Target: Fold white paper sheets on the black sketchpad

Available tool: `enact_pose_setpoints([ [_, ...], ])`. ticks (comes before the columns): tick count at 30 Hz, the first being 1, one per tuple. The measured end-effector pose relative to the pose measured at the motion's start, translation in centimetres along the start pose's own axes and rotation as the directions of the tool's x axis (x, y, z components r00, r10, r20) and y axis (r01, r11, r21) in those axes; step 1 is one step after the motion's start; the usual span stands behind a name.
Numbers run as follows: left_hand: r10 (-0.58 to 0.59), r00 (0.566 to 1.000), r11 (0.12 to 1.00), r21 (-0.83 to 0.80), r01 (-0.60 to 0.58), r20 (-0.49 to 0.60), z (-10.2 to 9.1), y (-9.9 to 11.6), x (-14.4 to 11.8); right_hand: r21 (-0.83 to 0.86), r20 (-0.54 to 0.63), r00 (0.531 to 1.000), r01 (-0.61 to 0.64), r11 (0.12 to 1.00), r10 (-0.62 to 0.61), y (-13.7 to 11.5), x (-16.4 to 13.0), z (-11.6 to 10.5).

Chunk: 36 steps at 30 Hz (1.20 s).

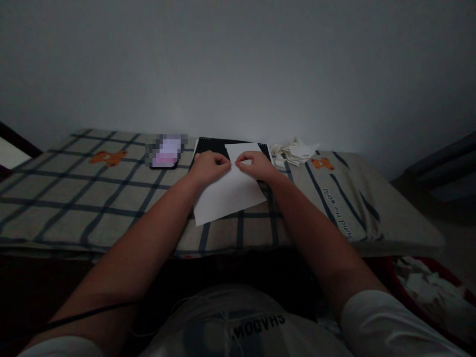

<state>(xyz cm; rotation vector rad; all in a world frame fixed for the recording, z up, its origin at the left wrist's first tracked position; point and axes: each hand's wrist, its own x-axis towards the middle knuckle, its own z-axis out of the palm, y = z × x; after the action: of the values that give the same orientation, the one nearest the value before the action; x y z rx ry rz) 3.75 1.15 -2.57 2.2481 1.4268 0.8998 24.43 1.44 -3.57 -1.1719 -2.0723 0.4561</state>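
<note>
A white sheet of paper (230, 196) lies tilted in front of me, partly over a dark flat board (211, 145) with a row of small marks along its far edge. My left hand (210, 167) pinches the paper near its middle, thumb and forefinger pressed together. Close beside it, fingertips almost meeting the left ones, my right hand (255, 166) pinches the same sheet. The far part of the sheet rises beyond the two hands. Whether the paper is creased or torn between the fingertips is too small to tell.
A checked cloth (122, 198) covers the table against a pale wall (238, 69). On the left lies a phone (165, 152) with a lit, blurred screen. Folded white paper pieces (295, 151) are heaped at the right. Below right, a red bin (390, 277) holds crumpled paper.
</note>
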Motion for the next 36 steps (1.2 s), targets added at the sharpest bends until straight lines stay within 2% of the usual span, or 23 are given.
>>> enact_pose_setpoints([
  [6, 0.055, 0.998, 0.997, -0.046, -0.054, 0.016, 0.08, -0.24, -0.08, 0.029, 0.026, 0.999, -0.029, 0.999, 0.028, -0.48, -0.09, -0.22],
  [10, -0.012, 0.997, 0.992, -0.121, 0.021, 0.078, 0.11, -0.42, -0.13, 0.030, 0.030, 0.999, -0.034, 0.999, 0.033, -0.23, -0.07, -0.19],
  [16, -0.074, 0.989, 0.973, -0.210, 0.099, 0.126, -0.18, -0.50, -0.12, -0.021, 0.001, 1.000, 0.023, 1.000, -0.023, 0.08, -0.09, -0.24],
  [23, -0.160, 0.971, 0.903, -0.371, 0.216, 0.175, -0.31, -0.36, 0.02, -0.079, -0.058, 0.997, 0.042, 0.996, -0.047, -0.27, -0.39, -0.59],
  [30, -0.168, 0.968, 0.903, -0.365, 0.226, 0.184, -0.22, -0.65, 0.38, -0.133, -0.044, 0.994, 0.095, 0.987, -0.102, -0.36, -0.30, -0.61],
  [36, -0.116, 0.970, 0.897, -0.397, 0.194, 0.212, -0.36, -0.48, 0.27, -0.160, -0.056, 0.989, 0.126, 0.979, -0.136, -0.48, -0.31, -0.50],
])
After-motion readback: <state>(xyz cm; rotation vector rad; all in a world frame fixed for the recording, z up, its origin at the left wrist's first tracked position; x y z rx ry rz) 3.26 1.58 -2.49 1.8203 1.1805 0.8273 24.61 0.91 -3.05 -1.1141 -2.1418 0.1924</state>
